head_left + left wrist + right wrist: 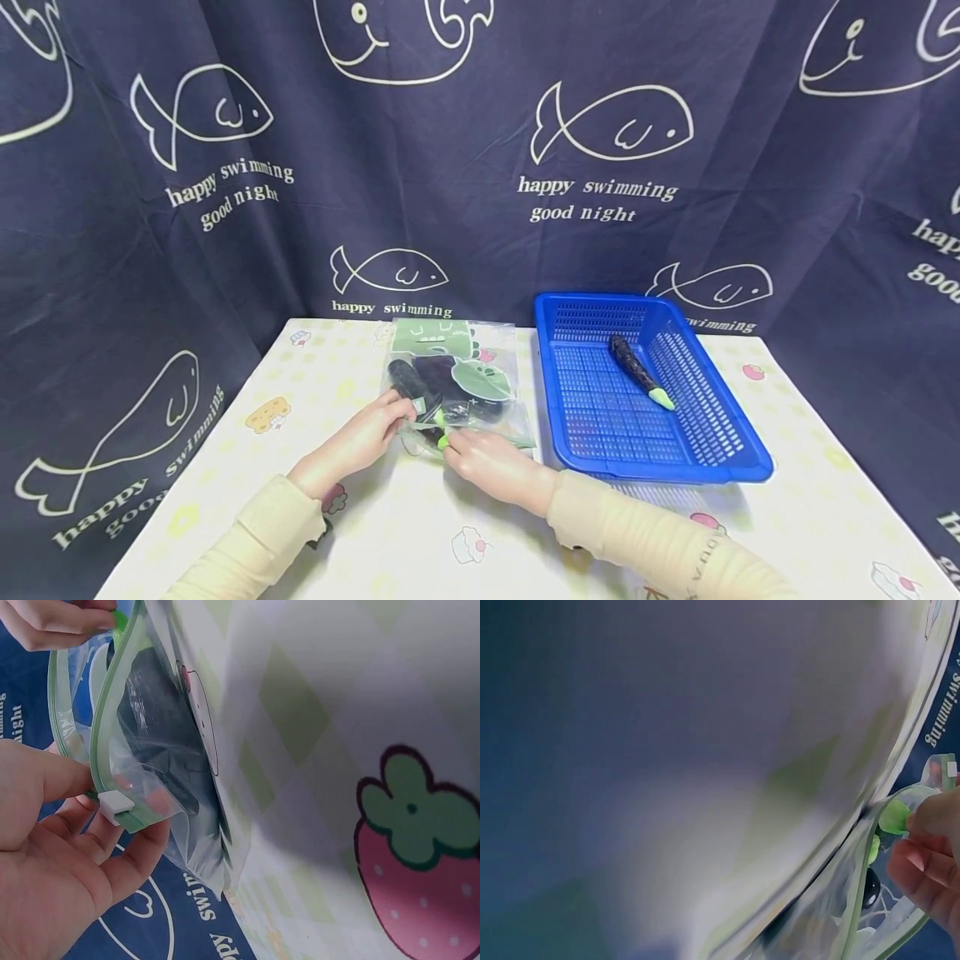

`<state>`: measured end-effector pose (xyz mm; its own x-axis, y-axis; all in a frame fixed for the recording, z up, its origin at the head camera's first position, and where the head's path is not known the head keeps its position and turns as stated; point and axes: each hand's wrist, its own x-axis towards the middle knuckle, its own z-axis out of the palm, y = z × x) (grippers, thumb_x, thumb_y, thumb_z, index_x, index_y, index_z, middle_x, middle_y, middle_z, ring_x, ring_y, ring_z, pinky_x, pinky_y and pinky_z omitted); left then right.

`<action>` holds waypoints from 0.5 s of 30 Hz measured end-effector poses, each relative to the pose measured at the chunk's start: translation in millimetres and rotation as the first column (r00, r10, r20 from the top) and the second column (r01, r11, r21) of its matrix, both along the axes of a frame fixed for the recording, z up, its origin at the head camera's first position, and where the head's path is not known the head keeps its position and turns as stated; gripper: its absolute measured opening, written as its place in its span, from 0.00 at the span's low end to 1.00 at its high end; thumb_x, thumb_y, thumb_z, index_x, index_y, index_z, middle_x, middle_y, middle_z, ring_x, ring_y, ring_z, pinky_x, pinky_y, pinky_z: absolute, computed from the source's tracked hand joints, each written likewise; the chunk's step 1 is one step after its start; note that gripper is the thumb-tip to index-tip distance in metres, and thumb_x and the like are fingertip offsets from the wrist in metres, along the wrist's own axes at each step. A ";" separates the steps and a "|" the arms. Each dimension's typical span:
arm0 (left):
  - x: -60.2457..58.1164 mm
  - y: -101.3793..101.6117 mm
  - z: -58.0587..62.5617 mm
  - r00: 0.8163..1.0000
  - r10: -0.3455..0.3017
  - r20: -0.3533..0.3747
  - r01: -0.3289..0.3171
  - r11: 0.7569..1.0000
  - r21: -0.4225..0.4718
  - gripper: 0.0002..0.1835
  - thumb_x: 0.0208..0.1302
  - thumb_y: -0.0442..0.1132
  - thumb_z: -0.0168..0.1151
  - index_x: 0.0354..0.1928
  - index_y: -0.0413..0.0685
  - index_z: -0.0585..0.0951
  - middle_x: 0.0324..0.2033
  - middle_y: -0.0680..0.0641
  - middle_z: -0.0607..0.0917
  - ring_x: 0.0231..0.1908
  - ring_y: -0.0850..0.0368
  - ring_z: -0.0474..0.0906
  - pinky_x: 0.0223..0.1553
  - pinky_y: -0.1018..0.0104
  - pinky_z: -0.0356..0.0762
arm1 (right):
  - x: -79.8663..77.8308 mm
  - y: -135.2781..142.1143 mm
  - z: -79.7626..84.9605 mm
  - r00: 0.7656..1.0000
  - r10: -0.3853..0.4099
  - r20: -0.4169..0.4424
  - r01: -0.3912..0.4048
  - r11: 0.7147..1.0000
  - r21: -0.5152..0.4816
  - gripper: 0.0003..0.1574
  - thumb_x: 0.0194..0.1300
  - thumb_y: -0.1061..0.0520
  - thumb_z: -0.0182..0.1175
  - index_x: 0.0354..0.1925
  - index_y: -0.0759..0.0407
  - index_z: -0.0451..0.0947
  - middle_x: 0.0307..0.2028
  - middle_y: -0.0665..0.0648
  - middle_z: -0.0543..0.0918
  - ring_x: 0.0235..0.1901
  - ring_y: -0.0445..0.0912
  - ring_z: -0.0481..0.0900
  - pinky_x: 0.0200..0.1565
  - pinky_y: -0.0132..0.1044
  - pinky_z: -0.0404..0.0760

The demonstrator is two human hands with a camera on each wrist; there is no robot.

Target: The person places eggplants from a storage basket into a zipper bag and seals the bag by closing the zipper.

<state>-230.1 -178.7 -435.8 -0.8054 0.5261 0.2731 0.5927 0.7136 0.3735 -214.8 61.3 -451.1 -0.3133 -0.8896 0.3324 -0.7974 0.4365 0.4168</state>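
A clear zip bag (431, 337) with a green cartoon print lies on the table, its mouth toward me. Inside it are several dark, eggplant-like pieces (150, 712), seen through the plastic. My left hand (367, 437) grips the bag's mouth at the left corner, fingers and thumb around the green zip strip beside the white slider (116, 804). At the opening, my right hand (495, 467) pinches the light green end (894, 817) of a toy eggplant between thumb and fingertips. Most of that eggplant's dark body is hidden by the bag and hand.
To the right of the bag stands a blue plastic basket (543, 375) with slotted walls. One dark toy eggplant (633, 367) with a green tip lies in it. A navy curtain (480, 167) with fish drawings hangs behind the patterned tablecloth (405, 533).
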 end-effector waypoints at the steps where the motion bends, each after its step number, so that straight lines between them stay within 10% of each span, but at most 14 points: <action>1: 0.0 0.1 -0.1 1.000 -0.002 -0.004 0.002 1.000 0.000 0.12 0.62 0.25 0.55 0.37 0.53 0.76 0.32 0.56 0.71 0.33 0.63 0.69 0.37 0.69 0.75 | -0.5 -1.1 0.1 1.000 -0.001 -0.004 0.001 1.000 0.004 0.04 0.58 0.61 0.59 0.35 0.53 0.77 0.33 0.47 0.76 0.33 0.40 0.75 0.36 0.30 0.78; 15: -0.7 0.8 -1.5 1.000 0.004 -0.014 -0.004 1.000 -0.003 0.13 0.61 0.24 0.56 0.37 0.53 0.76 0.33 0.55 0.72 0.34 0.63 0.71 0.38 0.67 0.77 | -6.1 -12.4 -2.4 0.997 -0.022 -0.072 0.023 0.999 0.024 0.04 0.55 0.59 0.61 0.32 0.52 0.78 0.29 0.47 0.76 0.28 0.39 0.74 0.24 0.29 0.76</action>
<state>-230.9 -177.9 -437.3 -0.8037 0.5237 0.2827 0.5950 0.7170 0.3633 -220.9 48.9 -453.5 -0.3094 -0.8909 0.3325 -0.7551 0.4427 0.4836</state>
